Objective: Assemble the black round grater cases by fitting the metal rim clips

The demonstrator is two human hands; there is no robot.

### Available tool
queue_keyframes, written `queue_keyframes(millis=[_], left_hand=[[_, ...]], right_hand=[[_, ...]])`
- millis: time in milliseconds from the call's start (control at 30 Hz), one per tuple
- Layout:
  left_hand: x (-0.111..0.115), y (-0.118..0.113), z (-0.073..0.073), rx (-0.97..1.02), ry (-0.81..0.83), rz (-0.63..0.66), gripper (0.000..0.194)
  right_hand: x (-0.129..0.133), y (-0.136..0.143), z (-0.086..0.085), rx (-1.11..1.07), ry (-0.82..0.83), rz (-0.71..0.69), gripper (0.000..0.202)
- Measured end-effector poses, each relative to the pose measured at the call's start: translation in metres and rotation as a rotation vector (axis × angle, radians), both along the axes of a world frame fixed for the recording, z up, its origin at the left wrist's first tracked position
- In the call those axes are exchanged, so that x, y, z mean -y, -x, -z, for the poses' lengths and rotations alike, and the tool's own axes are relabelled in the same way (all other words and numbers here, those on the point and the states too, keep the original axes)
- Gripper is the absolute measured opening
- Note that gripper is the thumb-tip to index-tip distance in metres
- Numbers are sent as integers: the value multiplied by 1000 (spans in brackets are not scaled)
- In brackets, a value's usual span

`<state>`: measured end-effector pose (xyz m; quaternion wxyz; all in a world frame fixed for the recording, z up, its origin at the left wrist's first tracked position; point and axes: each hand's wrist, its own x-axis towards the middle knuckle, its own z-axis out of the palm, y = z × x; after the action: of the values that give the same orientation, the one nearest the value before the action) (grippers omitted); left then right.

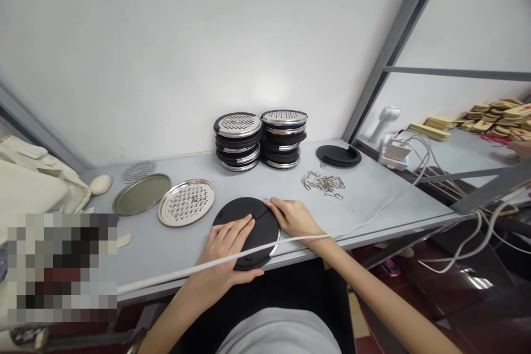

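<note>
A round black disc [259,232] with a shiny metal edge lies at the table's front edge. Across its left part my left hand [226,243] is spread, fingers flat on the black face and thumb near the lower rim. At the upper right rim, my right hand [294,218] has its fingers closed beside a small metal ring [266,202]; what exactly they pinch is hidden. A round metal grater plate [186,203] and a greenish round plate [141,194] lie to the left. Behind the hands are two stacks of black-rimmed grater discs [238,141] [284,138].
Metal clips [327,183] lie in a pile right of the stacks, near a black ring-shaped tray [339,156]. A white cable [182,273] crosses in front of both hands. Cream bags [37,177] sit at left; a metal shelf frame [385,61] stands at right.
</note>
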<state>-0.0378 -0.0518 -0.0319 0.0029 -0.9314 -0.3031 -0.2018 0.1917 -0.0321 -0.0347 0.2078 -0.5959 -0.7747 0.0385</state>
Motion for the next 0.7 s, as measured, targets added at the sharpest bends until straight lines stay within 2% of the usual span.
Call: queue_keyframes(millis=[700], left_hand=[[0, -1, 1, -16, -6, -3, 83]], right_hand=[[1, -1, -1, 9, -31, -14, 32]])
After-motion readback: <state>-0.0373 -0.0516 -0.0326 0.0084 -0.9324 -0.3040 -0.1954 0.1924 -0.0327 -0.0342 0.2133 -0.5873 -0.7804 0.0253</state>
